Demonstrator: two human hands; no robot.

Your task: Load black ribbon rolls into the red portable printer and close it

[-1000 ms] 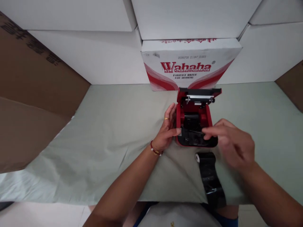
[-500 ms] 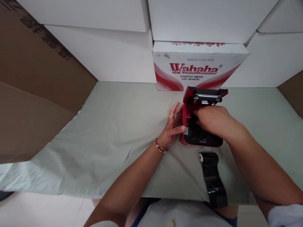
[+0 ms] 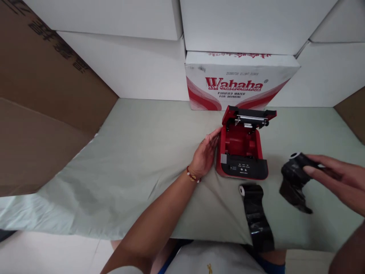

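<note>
On the table stands a red and black label printer with its lid raised and its red inner compartment bare. My left hand lies against the printer's left side, open, fingers stretched along it. Off to the printer's right, my right hand pinches a black roll with a white core, and a loose strip hangs from it. A second black roll rests just in front of the printer, its unrolled strip running toward the table's near edge.
Behind the printer a white and red Wahaha water carton stands against large white boxes. A brown cardboard box is on the left, another brown one at the far right. Pale green cloth covers the table.
My right hand has come out of the printer's compartment and moved right, carrying a black roll. My left hand stays at the printer's side, its thumb lifted off the front panel.
</note>
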